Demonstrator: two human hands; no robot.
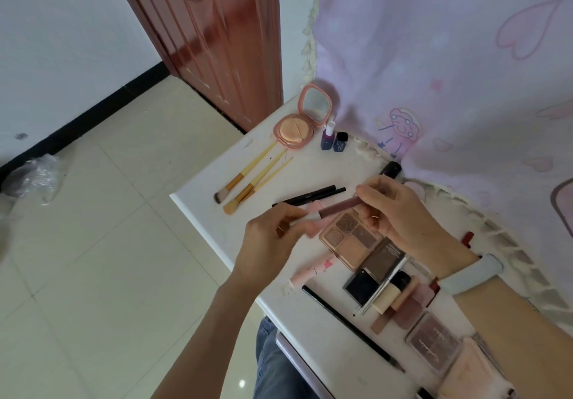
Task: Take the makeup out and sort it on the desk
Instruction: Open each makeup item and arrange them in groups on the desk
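Observation:
Both hands hold a mauve lip gloss tube with a white cap above the white desk. My left hand pinches the white cap end; my right hand grips the tube's far end. Below them lies an open eyeshadow palette. An open pink powder compact with a mirror stands at the desk's far end, beside two small dark nail polish bottles. Three bamboo-handled brushes and two black pencils lie left of my hands.
Nearer me lie a pink lipstick tube, a long black pencil, a black compact, foundation tubes and a mauve palette. A pink patterned blanket borders the desk's right. A wooden door and tiled floor lie left.

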